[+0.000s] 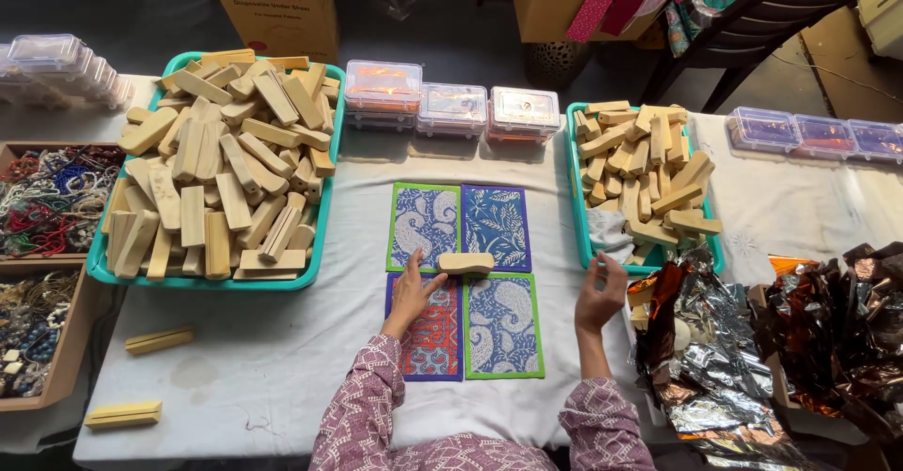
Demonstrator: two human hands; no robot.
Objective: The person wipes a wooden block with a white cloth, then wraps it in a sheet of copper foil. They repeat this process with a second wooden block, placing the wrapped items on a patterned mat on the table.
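Four printed cloth cards (463, 278) lie in a two-by-two block at the centre of the frame, on the white tablecloth (282, 358). One wooden block (467, 263) lies across the middle of them, where the upper pair meets the lower pair. The left hand (411, 294) rests flat and open on the cards, its fingertips touching the block's left end. The right hand (599, 294) hovers to the right of the cards, fingers loosely curled, holding nothing.

By the look of it, the step in hand is setting the block on the cards; the next move would call for a steady grip on the block without shifting the cards beneath.

Two teal trays hold more blocks: the large tray (103, 264) at upper left is heaped too full to count, and the smaller tray (576, 198) at right is likewise piled. Two loose blocks (160, 340) lie at lower left. Three clear lidded boxes (453, 106) sit between the trays, and crumpled foil (715, 358) fills the lower right.
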